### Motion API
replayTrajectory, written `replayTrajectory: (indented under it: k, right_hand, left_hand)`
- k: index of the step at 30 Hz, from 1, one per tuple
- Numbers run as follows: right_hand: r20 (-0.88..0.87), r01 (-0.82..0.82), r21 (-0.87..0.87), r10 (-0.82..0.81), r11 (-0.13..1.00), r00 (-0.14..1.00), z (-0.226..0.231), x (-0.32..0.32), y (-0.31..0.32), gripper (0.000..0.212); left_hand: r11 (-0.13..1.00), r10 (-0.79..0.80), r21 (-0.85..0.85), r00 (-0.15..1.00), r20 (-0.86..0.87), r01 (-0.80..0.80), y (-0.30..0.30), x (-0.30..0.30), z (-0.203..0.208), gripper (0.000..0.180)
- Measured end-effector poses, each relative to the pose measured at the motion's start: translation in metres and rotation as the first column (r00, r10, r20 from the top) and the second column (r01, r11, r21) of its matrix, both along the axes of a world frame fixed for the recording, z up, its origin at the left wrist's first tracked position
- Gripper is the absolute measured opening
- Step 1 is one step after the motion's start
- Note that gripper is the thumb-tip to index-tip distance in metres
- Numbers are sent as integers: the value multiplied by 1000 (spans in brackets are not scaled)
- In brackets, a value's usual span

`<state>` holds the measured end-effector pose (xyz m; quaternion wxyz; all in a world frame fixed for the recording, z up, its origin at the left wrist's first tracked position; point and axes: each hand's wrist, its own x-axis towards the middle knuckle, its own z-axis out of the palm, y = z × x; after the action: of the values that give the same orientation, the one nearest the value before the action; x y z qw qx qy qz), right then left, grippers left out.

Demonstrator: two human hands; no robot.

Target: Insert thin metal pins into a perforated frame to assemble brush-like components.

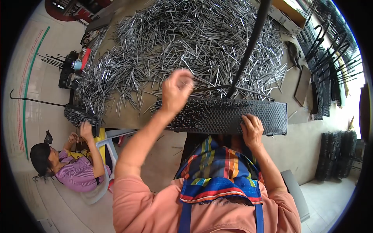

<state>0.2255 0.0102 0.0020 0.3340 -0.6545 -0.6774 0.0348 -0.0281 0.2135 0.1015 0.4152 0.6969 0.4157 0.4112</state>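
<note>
In front of me lies a long black rack (229, 115) with a honeycomb of holes. Thin metal pins fill its left part densely, while the right part shows bare holes. My left hand (176, 91) is raised above the rack's far edge, beside the loose pins; it is blurred, with thumb and fingers curled together. Whatever it may hold is too small to make out. My right hand (252, 131) rests on the rack's right half, fingers bent together against the holes, and anything between their tips is hidden. Beyond the rack spreads a big heap of silvery metal pins (194, 42).
A dark bar (250, 46) slants up from the rack across the heap. To the left, a seated co-worker (79, 165) reaches to a similar pin-filled rack (81, 116). Hooked black racks (324, 58) stand at right; a cardboard box (287, 17) sits at the far right corner.
</note>
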Motion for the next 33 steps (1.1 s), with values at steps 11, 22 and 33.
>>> replayTrajectory:
  k: [11, 22, 33]
  right_hand:
    - [-47, 25, 23, -24, 999, 999, -2, -8, 6, 23]
    - [-17, 49, 26, -48, 998, 999, -5, -11, 4, 20]
    - [-21, 72, 60, -71, 996, 997, -2, -5, 8, 20]
  left_hand:
    - [998, -56, -52, 333, -941, 19, 200, -8, -125, 104]
    - [982, 102, 156, 397, -912, 105, 183, 11, -149, 79]
    - [981, 85, 13, 368, -926, -195, 166, 42, -139, 85]
